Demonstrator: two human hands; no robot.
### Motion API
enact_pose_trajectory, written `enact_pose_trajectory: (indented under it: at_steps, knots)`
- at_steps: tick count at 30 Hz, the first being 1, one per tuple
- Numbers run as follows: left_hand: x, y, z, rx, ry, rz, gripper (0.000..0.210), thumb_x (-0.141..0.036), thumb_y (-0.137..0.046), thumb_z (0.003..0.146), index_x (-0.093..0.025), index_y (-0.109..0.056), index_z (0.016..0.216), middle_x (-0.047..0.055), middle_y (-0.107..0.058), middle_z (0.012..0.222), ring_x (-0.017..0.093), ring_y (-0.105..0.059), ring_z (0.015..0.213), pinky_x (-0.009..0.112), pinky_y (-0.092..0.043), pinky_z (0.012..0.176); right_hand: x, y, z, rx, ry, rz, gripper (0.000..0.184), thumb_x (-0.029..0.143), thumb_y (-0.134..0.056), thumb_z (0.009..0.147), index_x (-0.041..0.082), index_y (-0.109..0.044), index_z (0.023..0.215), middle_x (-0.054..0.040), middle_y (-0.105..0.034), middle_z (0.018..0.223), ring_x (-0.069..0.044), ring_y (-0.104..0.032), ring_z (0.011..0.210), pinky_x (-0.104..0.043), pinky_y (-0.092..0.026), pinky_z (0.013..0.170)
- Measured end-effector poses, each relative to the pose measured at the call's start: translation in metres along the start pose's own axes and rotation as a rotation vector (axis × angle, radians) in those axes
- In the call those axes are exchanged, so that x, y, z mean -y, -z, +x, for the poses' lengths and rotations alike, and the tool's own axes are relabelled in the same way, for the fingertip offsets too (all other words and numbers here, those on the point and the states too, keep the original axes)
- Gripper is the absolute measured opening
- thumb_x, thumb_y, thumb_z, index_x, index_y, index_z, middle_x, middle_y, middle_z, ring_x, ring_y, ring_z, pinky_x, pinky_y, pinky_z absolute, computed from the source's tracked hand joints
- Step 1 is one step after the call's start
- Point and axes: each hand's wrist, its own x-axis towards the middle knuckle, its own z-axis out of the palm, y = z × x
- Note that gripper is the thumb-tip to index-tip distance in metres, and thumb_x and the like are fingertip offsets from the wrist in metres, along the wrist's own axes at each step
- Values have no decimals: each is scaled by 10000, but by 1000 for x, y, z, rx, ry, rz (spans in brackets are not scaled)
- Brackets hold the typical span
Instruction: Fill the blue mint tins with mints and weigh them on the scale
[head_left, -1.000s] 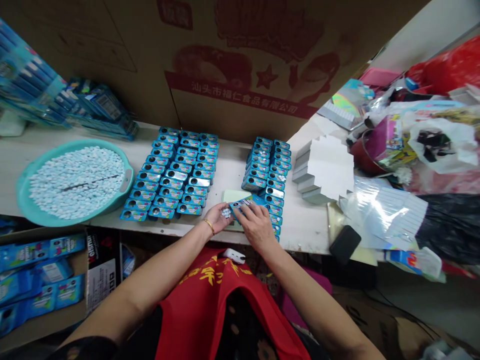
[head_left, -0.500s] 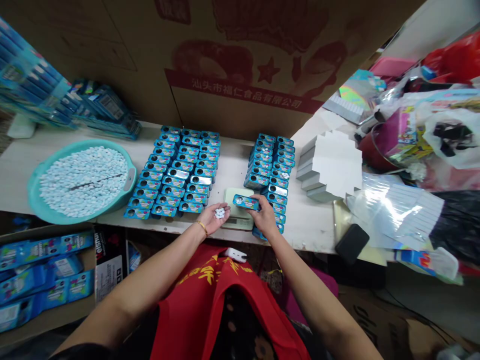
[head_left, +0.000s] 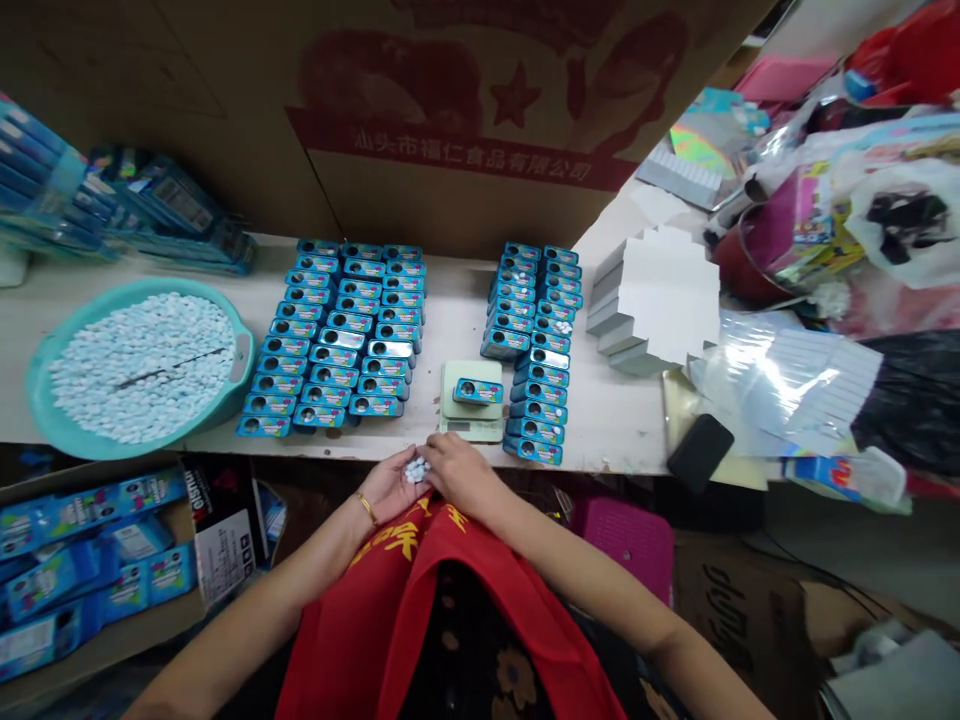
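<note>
My left hand (head_left: 388, 487) is cupped palm up at the table's front edge, holding a small heap of white candies (head_left: 417, 469). Over that palm bends my right hand (head_left: 459, 472), its fingertips together at the candies; what they pinch is hidden. Just beyond the hands, a small blue tin (head_left: 478, 391) with a round dark opening lies on a pale green weighing scale (head_left: 449, 408). Rows of similar blue tins (head_left: 330, 358) stand left of the scale. More blue tins (head_left: 537, 410) line its right side, with white candies on a few of them.
A turquoise basin (head_left: 244, 365) heaped with white candies stands at the left, a dark stick lying across them. Stacked white card (head_left: 660, 300) and a black phone-like object (head_left: 700, 452) are to the right. A large cardboard box (head_left: 247, 120) walls off the back.
The tin from my right hand now lies on the scale. My right hand has let go and moved down-left to the candies in my left palm, which has drawn closer to my body.
</note>
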Motion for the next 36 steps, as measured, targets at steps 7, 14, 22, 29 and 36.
enact_pose_trajectory:
  at_steps: [7, 14, 22, 29, 36]
  knots:
    - [4, 10, -4, -7, 122, 20, 169, -198, -434, 829, -105, -560, 769, 59, -622, 657, 139, -609, 614, 280, -494, 649, 18, -20, -1, 179, 139, -94, 142, 180, -485, 813, 162, -534, 944, -55, -532, 902, -174, -466, 838, -283, -429, 707]
    - [0, 9, -4, 15, 131, 93, 167, -160, -428, 822, -81, -568, 776, 86, -630, 685, 160, -617, 645, 290, -493, 655, 23, -15, 0, 179, 70, -66, 175, 178, -491, 806, 161, -488, 980, -60, -516, 923, -164, -471, 838, -261, -437, 663]
    - [-6, -10, 5, -2, 89, 98, 133, -120, -454, 798, -75, -564, 739, 74, -624, 659, 139, -602, 621, 266, -504, 624, 3, -9, 2, 57, -39, 221, 199, 116, -524, 750, 161, -505, 943, -47, -512, 869, -150, -483, 815, -261, -425, 717]
    - [-22, -78, 30, 67, -68, 20, 154, -99, -451, 794, -45, -589, 836, 112, -656, 770, 164, -621, 756, 303, -495, 772, -51, 36, 24, -285, -148, 396, 145, 124, -501, 750, 167, -555, 877, -28, -534, 822, -128, -508, 782, -239, -421, 708]
    - [-32, -75, 37, -43, -117, 41, 212, -102, -460, 781, -20, -585, 930, 173, -648, 876, 226, -600, 915, 304, -498, 787, -81, 45, 42, -139, -161, 77, 213, 121, -454, 784, 185, -598, 928, -70, -561, 919, -161, -527, 849, -272, -433, 752]
